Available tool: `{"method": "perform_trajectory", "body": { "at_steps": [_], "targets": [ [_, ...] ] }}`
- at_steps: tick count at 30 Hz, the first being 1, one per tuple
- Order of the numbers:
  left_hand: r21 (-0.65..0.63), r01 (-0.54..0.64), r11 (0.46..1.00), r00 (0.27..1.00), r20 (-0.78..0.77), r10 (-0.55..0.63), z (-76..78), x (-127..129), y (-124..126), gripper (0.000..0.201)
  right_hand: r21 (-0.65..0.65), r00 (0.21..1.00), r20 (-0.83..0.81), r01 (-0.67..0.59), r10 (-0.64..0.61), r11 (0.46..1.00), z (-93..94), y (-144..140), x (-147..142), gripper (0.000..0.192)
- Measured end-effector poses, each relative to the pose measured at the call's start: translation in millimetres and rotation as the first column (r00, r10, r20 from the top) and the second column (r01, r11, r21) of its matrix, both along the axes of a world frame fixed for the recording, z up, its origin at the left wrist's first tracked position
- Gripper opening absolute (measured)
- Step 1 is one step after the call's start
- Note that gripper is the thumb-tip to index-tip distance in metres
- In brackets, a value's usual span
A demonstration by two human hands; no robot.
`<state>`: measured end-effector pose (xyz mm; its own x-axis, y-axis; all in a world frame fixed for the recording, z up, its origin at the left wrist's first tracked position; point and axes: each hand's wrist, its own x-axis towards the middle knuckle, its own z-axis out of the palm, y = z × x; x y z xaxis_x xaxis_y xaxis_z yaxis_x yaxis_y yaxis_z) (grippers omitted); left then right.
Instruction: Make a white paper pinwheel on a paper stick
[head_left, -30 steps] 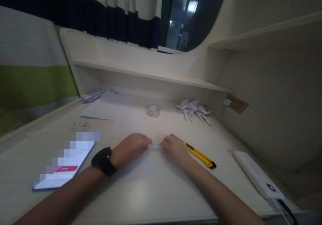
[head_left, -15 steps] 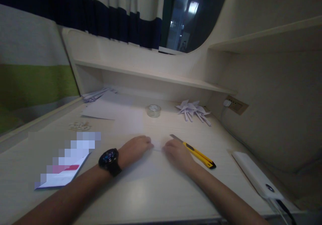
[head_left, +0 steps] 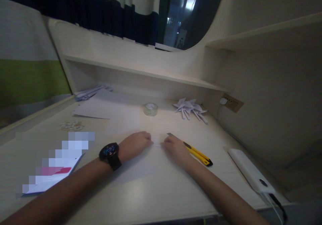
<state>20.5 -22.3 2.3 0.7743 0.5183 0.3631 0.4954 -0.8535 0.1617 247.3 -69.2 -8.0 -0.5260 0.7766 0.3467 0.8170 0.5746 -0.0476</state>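
Both hands pinched a small sheet of white paper (head_left: 141,166) that lay flat on the table (head_left: 156,194): the left hand (head_left: 134,145) held its far edge with curled fingers, and the right hand (head_left: 176,147) gripped the same edge just beside it. Right of the paper, touching the right hand, lay a yellow utility knife (head_left: 195,151). Behind the paper stood a tape roll (head_left: 150,109), and folded paper shapes (head_left: 190,108) lay further right of it.
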Motion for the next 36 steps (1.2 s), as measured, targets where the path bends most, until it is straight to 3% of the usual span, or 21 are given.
{"method": "perform_trajectory", "body": {
  "at_steps": [3, 10, 18, 26, 36],
  "targets": [
    [0.011, -0.056, 0.998, 0.998, -0.005, 0.056, -3.5, 4, 2, 0.025, 0.01, 1.0, -0.001, 0.03, -0.03, 0.999, 2.1, -3, 0, 0.013],
    [0.179, 0.028, 0.984, 0.98, -0.197, 0.008, 3.7, 6, -4, 0.017, -0.063, 0.995, -0.035, 0.093, -0.096, 0.994, 10.1, -11, -4, 0.016],
    [0.075, 0.032, 0.997, 0.983, -0.184, -0.017, 13.6, 5, -6, 0.014, -0.209, 0.982, -0.116, 0.122, -0.148, 0.97, 21.7, -10, -3, 0.012],
    [0.174, 0.063, 0.983, 0.979, -0.201, -0.027, 5.1, 5, -7, 0.014, -0.118, 0.983, 0.122, 0.152, -0.138, 0.981, 24.1, -14, -8, 0.015],
    [0.039, 0.086, 0.995, 0.987, -0.136, -0.08, 9.4, 2, 5, 0.019, -0.121, 0.977, 0.141, 0.175, -0.158, 0.977, 24.2, -11, -5, 0.013]
  ]
}}
